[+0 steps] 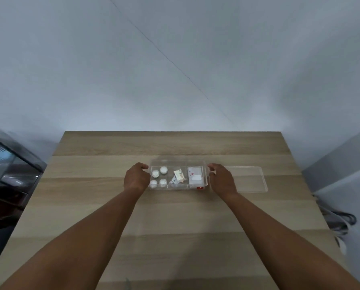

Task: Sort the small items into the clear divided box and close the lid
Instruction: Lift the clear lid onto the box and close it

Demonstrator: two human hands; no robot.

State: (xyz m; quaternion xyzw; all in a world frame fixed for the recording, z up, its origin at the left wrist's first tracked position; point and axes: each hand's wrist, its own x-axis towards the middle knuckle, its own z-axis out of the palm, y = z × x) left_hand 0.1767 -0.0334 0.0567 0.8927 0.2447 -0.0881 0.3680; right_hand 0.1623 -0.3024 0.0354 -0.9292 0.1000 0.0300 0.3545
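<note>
Wooden table (112,206), red-labelled box (200,187), unreadable.

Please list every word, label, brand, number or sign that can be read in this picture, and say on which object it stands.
No text can be read in this view.
Red sticker on the front right corner of the clear divided box: white mark, too small to read.
Card in the right compartment: red marks and a white patch, blurred.
Packets in the middle compartment: printed pattern, no legible words.
Four white round items, lid, table: no text seen.
</note>
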